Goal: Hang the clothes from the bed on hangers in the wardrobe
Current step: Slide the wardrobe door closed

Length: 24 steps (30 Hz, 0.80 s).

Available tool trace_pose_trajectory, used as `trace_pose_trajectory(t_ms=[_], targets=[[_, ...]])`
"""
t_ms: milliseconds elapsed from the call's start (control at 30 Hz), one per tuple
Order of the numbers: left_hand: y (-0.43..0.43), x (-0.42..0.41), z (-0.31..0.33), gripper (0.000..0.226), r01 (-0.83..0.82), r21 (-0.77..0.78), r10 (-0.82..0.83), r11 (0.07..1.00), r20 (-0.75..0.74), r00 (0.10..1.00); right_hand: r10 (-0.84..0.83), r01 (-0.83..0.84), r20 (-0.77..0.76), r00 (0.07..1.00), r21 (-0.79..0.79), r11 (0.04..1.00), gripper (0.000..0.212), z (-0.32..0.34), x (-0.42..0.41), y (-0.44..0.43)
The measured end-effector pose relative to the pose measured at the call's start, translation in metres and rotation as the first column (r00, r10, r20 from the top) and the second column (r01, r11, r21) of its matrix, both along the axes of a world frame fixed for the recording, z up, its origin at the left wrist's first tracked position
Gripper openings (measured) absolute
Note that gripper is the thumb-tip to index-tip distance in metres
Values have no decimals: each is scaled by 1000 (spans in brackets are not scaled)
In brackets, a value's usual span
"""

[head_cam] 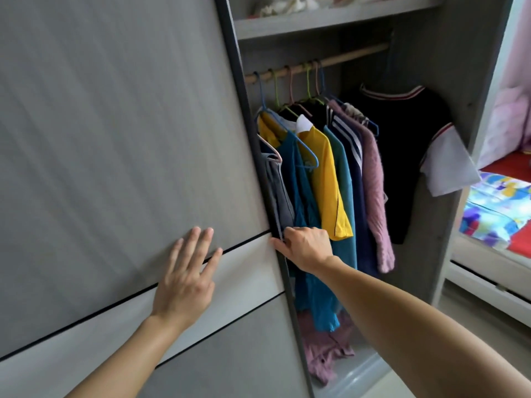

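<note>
The left hand [184,280] lies flat, fingers spread, on the smooth grey door [115,139]. The right hand [304,247] seems to curl round the door's dark edge, fingertips hidden. Inside, clothes [324,168] hang packed on thin coloured hangers [307,81] from a round wooden rod [353,54] — a black top [402,153] hangs apart. The bed [500,202] shows far right — bright patterned sheet.

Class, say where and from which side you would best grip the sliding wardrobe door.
Grip the sliding door by its dark vertical edge from the open side, fingers hooked behind, as the right hand does; its face is flat, handleless.
</note>
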<state>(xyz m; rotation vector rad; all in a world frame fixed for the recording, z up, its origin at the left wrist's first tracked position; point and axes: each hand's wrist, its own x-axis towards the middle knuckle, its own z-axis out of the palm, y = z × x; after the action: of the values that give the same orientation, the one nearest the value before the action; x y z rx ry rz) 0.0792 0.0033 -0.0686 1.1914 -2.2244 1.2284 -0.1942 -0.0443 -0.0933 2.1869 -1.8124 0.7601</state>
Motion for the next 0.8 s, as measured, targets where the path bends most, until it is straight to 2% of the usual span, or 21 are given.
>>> trace_pose_trajectory(t_ms=[133, 233, 333, 467, 533, 700, 800], targets=[[-8, -19, 6, 49, 93, 51, -96, 994, 66, 993, -134, 134, -6, 991, 61, 989, 51, 5, -26, 4], [-11, -27, 10, 49, 122, 73, -126, 990, 52, 991, -280, 281, -22, 960, 67, 957, 54, 5, -48, 2], [-13, -26, 16, 50, 151, 72, -154, 986, 28, 988, -428, 426, 12, 904, 83, 901, 54, 4, -66, -3], [-20, -22, 24, 49, 198, 60, -201, 978, 44, 979, -614, 583, 151, 775, 203, 787, 46, 7, -90, -8], [-27, -26, 26, 50, 228, 68, -232, 971, 52, 971, -649, 601, 204, 733, 255, 758, 41, 5, -103, -6], [-49, -74, 31, 49, 250, 118, -263, 961, 108, 959, -642, 550, 256, 723, 351, 758, 31, 1, -128, 5], [-60, -109, 33, 48, 250, 137, -266, 958, 107, 958, -625, 502, 305, 719, 393, 770, 36, 8, -151, 7]])
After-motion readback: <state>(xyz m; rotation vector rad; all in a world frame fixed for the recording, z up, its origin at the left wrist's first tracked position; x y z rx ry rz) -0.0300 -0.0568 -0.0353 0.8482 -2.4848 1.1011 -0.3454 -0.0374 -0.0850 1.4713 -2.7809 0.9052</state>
